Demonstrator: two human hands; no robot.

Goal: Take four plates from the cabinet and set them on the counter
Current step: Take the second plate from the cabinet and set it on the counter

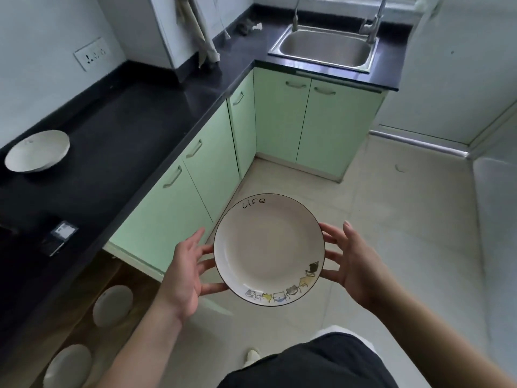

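Head view: we're holding the cartoon-rimmed plate [269,249] level over the floor — left hand [183,275] gripping its rim at 9 o'clock, right hand [354,264] at 3. Glazed ceramic, we're judging it rigid, slick, breakable — rim-and-underside grips are suiting it. Counter [117,141] is waiting at 10 o'clock.

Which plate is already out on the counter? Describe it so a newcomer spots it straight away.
Start at the black counter that runs along the left wall, away from the sink. Near its left end sits a single plate on the counter, plain white. Unlike the held plate, which both hands carry over the floor and which bears the word "Life" and cartoon cats, it shows no such print.
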